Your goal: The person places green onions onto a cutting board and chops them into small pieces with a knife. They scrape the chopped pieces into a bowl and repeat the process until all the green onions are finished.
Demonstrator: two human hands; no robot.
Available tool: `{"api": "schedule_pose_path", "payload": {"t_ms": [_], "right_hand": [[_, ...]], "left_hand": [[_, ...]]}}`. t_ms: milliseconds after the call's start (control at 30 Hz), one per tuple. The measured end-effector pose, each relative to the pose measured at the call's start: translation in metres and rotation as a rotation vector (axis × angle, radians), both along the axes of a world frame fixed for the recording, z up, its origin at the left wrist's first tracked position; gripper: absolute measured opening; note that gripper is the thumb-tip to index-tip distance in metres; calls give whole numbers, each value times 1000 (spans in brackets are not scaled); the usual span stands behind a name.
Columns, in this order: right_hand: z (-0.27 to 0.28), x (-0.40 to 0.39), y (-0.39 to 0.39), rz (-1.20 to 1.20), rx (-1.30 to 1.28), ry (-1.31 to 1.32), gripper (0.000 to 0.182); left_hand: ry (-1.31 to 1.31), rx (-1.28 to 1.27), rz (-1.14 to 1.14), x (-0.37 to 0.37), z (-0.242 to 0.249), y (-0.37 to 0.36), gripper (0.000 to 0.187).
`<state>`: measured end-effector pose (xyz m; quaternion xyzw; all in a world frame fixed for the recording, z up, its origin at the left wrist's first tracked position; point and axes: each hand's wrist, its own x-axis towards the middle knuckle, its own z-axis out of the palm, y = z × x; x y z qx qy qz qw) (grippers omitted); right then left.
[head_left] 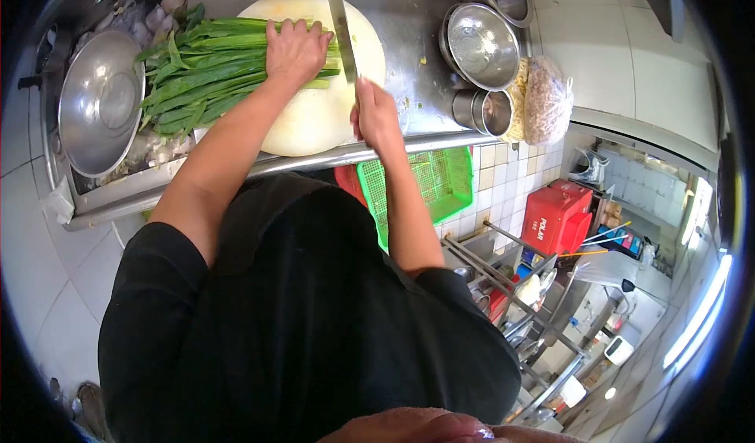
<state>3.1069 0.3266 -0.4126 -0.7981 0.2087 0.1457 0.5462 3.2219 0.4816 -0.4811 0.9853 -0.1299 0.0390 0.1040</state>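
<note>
A bunch of long green leafy stalks (204, 73) lies across the left part of a round, pale cutting board (307, 128), its leaves hanging past the board's left edge. My left hand (295, 52) presses on the stalks near their cut ends, fingers pointing away from me. My right hand (377, 112) is wrapped round the handle of a large knife (343, 34). The blade stands nearly edge-down just right of the stalk ends, over the board. The handle is mostly hidden in my fingers.
A metal bowl (102, 103) rests over the sink at left. Steel bowls (482, 46), small metal pots (494, 112) and a filled plastic bag (548, 101) sit at right. Below the counter edge (314, 160) are a green basket (432, 179) and a red box (557, 215).
</note>
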Motion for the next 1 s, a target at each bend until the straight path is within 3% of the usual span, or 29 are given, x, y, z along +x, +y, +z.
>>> {"api": "schedule_pose_path", "payload": {"t_ms": [100, 233, 400, 600, 767, 867, 1000], "right_hand": [[-5, -38, 8, -48, -3, 9, 50], [-55, 18, 12, 2, -43, -80, 51], [-19, 75, 10, 11, 34, -11, 53], [10, -2, 2, -19, 40, 0, 51], [-2, -49, 6, -33, 20, 5, 53], [-45, -12, 9, 46, -203, -66, 48], [-69, 63, 19, 43, -117, -111, 48]], "left_hand": [[20, 29, 9, 1, 3, -1, 46], [84, 42, 6, -1, 6, -3, 46], [46, 21, 14, 1, 3, -3, 45], [18, 14, 5, 0, 3, -1, 43], [17, 7, 21, 1, 4, -3, 42], [25, 31, 17, 2, 4, -3, 43], [38, 30, 25, 5, 4, -2, 43]]}}
